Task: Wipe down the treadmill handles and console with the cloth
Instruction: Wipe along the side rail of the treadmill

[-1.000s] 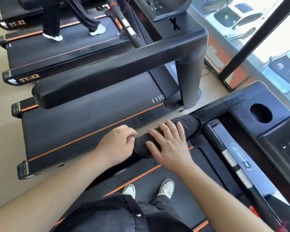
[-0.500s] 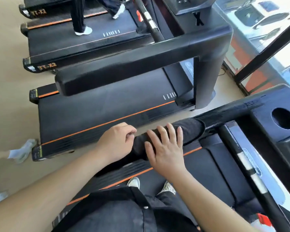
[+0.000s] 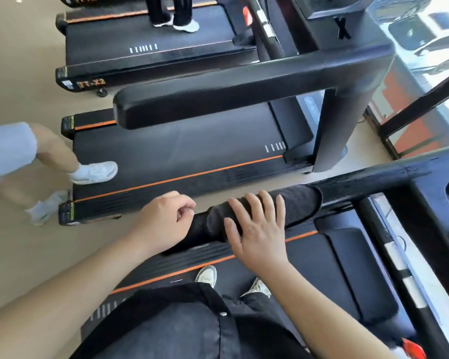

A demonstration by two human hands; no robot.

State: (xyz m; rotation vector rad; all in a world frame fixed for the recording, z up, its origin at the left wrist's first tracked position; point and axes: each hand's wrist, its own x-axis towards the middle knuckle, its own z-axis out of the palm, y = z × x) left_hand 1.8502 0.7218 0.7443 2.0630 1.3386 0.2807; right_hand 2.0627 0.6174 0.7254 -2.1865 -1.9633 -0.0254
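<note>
A dark grey cloth (image 3: 300,203) is wrapped around the near end of my treadmill's left handle (image 3: 360,183), a black bar that runs up to the right. My left hand (image 3: 163,220) is curled shut around the cloth-covered tip of that handle. My right hand (image 3: 257,226) lies flat on top of the cloth with its fingers spread, just right of the left hand. The console (image 3: 438,200) with a round cup hole shows at the right edge; most of it is out of view.
A second treadmill (image 3: 192,151) stands to the left, its long black handle (image 3: 218,99) jutting toward me. A person's legs (image 3: 55,156) step by its rear end. Another person stands on a farther treadmill (image 3: 151,40). Windows (image 3: 425,47) run along the right.
The view has swung left and down. A person's legs have come into view at the left. Both hands stay on the cloth at the handle's end, with the right hand shifted slightly.
</note>
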